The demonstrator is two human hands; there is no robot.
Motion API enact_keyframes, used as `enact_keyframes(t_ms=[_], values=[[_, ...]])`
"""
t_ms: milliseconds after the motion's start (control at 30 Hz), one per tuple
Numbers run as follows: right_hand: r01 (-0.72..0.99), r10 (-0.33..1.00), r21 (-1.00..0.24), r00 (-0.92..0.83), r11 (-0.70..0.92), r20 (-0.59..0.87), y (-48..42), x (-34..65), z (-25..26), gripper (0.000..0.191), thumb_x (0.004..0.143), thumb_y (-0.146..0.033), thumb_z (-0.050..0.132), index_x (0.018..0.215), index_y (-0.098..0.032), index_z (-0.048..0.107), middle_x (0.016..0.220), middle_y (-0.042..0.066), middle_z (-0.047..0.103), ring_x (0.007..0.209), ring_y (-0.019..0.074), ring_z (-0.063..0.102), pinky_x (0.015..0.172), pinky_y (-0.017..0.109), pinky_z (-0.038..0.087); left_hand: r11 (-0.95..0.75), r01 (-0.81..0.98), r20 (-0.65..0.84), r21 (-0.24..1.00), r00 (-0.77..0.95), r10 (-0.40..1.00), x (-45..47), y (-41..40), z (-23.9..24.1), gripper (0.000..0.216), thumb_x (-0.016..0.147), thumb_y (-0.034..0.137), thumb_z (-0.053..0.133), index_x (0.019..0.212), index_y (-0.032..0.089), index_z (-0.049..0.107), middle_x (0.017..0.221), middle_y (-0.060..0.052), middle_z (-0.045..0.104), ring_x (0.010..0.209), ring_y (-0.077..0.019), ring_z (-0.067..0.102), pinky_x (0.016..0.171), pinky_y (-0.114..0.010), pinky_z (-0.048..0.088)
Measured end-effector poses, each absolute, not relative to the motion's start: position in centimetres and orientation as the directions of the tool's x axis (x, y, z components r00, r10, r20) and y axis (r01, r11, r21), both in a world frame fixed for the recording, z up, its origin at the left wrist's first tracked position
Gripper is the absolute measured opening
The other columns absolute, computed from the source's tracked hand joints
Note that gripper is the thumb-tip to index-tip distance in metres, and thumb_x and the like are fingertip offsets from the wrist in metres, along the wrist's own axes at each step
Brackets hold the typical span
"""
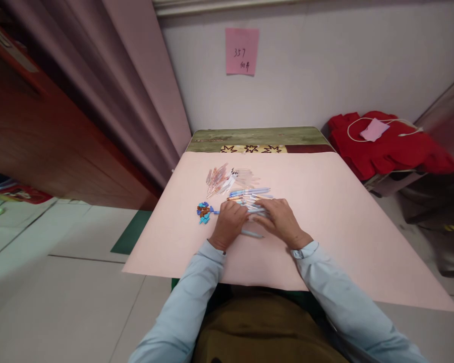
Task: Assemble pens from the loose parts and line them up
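Observation:
My left hand (229, 222) and my right hand (279, 218) rest side by side on the pink sheet (325, 227) over the table, fingers curled down onto a pile of pens (249, 196). One pale pen (251, 234) lies under and between the hands. What each hand grips is hidden by the fingers. A bundle of clear pen barrels (227, 179) lies just beyond. A small heap of blue and brown caps (203, 210) sits left of my left hand.
A green patterned table end (255, 138) shows beyond the sheet. Red cloth with a white cord (386, 143) lies at the right. A pink note (242, 50) hangs on the wall. Curtain and wooden panel stand left.

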State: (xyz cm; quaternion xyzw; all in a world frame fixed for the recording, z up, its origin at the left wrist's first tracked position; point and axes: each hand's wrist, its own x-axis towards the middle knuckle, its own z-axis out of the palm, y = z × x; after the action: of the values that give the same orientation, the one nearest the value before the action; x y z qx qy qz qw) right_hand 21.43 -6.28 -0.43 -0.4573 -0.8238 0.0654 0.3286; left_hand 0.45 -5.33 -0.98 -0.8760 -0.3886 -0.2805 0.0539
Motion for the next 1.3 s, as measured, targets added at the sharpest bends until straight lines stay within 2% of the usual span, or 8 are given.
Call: enact_keyframes(t_ms=[133, 400, 567, 733, 967, 1067, 1200, 1300], values=[[0.725, 0.793, -0.373, -0.391, 0.578, 0.468, -6.1, 21.6, -0.7, 0.023, 0.101, -0.038, 0.050, 0.105, -0.024, 0.069, 0.095, 0.006, 0.073, 0.091, 0.0208, 0.062, 0.083, 0.037, 0.034, -0.681, 0.724, 0.531, 0.111, 0.537, 0.656, 0.4, -5.3, -1.0, 0.018, 0.100, 0.030, 0.046, 0.093, 0.019, 0.059, 0.081, -0.004, 0.059, 0.085, -0.0211, 0.048, 0.082, -0.037, 0.034], [0.761, 0.819, -0.419, -0.249, 0.496, 0.517, -5.9, 22.1, -0.9, 0.011, 0.096, -0.031, 0.059, 0.092, -0.023, 0.065, 0.092, 0.003, 0.071, 0.088, 0.0200, 0.060, 0.084, 0.036, 0.033, -0.654, 0.745, 0.536, 0.129, 0.503, 0.678, 0.2, -5.2, -1.2, 0.017, 0.099, 0.029, 0.048, 0.099, 0.019, 0.062, 0.084, -0.005, 0.062, 0.090, -0.0221, 0.051, 0.085, -0.039, 0.036], [0.786, 0.815, -0.386, -0.244, 0.484, 0.526, -5.8, 22.4, -1.0, 0.012, 0.096, -0.031, 0.058, 0.099, -0.024, 0.068, 0.095, 0.005, 0.071, 0.090, 0.0215, 0.060, 0.086, 0.038, 0.032, -0.620, 0.771, 0.563, 0.147, 0.450, 0.693, 0.2, -5.3, -1.2, 0.014, 0.096, 0.026, 0.054, 0.101, 0.021, 0.065, 0.085, -0.005, 0.062, 0.090, -0.0233, 0.051, 0.083, -0.040, 0.037], [0.817, 0.808, -0.368, -0.188, 0.444, 0.558, -5.8, 23.0, -0.7, 0.017, 0.096, -0.026, 0.056, 0.106, -0.026, 0.070, 0.103, 0.006, 0.070, 0.096, 0.0233, 0.059, 0.092, 0.042, 0.031, -0.582, 0.798, 0.593, 0.158, 0.394, 0.702, 0.0, -5.4, -1.2, 0.019, 0.095, 0.020, 0.053, 0.106, 0.025, 0.068, 0.090, -0.007, 0.062, 0.089, -0.0234, 0.052, 0.079, -0.040, 0.037], [0.826, 0.791, -0.365, -0.148, 0.429, 0.594, -5.8, 22.8, -0.6, 0.018, 0.095, -0.026, 0.056, 0.107, -0.027, 0.070, 0.099, 0.005, 0.070, 0.092, 0.0230, 0.060, 0.092, 0.043, 0.033, -0.619, 0.779, 0.599, 0.100, 0.450, 0.662, 0.0, -5.5, -1.1, 0.020, 0.093, 0.025, 0.057, 0.110, 0.025, 0.068, 0.100, -0.010, 0.064, 0.090, -0.0245, 0.052, 0.075, -0.037, 0.037], [0.820, 0.786, -0.382, -0.127, 0.427, 0.605, -5.9, 22.7, -0.4, 0.015, 0.093, -0.025, 0.058, 0.102, -0.026, 0.070, 0.097, 0.005, 0.070, 0.091, 0.0234, 0.060, 0.092, 0.043, 0.032, -0.605, 0.790, 0.631, 0.099, 0.421, 0.652, -0.1, -5.7, -0.9, 0.024, 0.094, 0.021, 0.054, 0.114, 0.024, 0.067, 0.104, -0.011, 0.065, 0.093, -0.0247, 0.054, 0.077, -0.039, 0.038], [0.813, 0.775, -0.413, -0.072, 0.411, 0.628, -6.2, 22.6, 0.1, 0.014, 0.088, -0.022, 0.057, 0.096, -0.025, 0.069, 0.092, 0.005, 0.070, 0.090, 0.0243, 0.059, 0.093, 0.044, 0.032, -0.570, 0.819, 0.682, 0.074, 0.375, 0.628, -0.1, -5.9, -1.0, 0.028, 0.095, 0.019, 0.048, 0.114, 0.026, 0.068, 0.116, -0.012, 0.064, 0.106, -0.0270, 0.055, 0.088, -0.044, 0.038], [0.818, 0.772, -0.417, -0.052, 0.397, 0.633, -6.4, 22.6, 0.3, 0.013, 0.085, -0.020, 0.057, 0.092, -0.024, 0.068, 0.089, 0.005, 0.069, 0.088, 0.0240, 0.059, 0.093, 0.044, 0.031, -0.570, 0.821, 0.657, 0.036, 0.410, 0.633, -0.1, -5.9, -1.0, 0.026, 0.095, 0.021, 0.049, 0.113, 0.027, 0.068, 0.116, -0.012, 0.065, 0.107, -0.0273, 0.055, 0.091, -0.046, 0.036]])
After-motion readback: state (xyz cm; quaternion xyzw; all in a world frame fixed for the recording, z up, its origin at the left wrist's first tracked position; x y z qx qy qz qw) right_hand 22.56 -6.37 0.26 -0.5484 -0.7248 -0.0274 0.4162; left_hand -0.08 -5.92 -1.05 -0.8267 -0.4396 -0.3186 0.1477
